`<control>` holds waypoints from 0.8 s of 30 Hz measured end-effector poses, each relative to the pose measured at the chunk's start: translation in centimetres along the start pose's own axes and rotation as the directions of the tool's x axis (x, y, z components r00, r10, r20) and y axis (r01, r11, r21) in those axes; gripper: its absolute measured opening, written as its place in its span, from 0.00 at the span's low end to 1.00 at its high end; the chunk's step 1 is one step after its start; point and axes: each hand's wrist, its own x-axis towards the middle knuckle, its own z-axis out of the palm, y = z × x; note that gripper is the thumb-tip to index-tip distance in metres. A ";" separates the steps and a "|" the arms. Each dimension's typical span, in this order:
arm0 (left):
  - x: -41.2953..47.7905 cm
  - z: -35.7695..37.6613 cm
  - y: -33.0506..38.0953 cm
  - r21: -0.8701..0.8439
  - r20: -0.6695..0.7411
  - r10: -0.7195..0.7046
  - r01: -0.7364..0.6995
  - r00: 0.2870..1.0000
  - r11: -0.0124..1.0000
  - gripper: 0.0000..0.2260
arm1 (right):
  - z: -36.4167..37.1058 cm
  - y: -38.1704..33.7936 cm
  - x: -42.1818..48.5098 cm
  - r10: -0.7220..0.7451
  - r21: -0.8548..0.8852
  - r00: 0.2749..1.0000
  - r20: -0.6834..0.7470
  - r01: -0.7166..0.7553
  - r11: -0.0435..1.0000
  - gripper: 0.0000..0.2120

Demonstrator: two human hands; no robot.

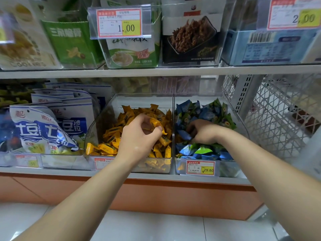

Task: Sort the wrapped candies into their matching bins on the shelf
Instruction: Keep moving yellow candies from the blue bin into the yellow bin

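Two clear plastic bins stand side by side on the lower shelf. The left bin holds several yellow wrapped candies. The right bin holds blue and green wrapped candies. My left hand hovers over the left bin and pinches a yellow candy between thumb and fingers. My right hand reaches down into the right bin, fingers curled among the blue wrappers; what they hold is hidden. One yellow candy lies at the front bottom of the right bin.
White and blue snack bags fill the bin to the left. Price tags hang on the bin fronts. An upper shelf carries boxed snacks. A white wire mesh panel closes the right side. Orange base and pale floor tiles lie below.
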 end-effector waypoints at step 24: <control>0.9 0.6 2.8 -0.624 0.166 -0.235 0.286 0.958 0.727 0.05 | -0.1 -6.1 -4.9 -0.200 0.695 0.891 -0.407 0.444 0.565 0.04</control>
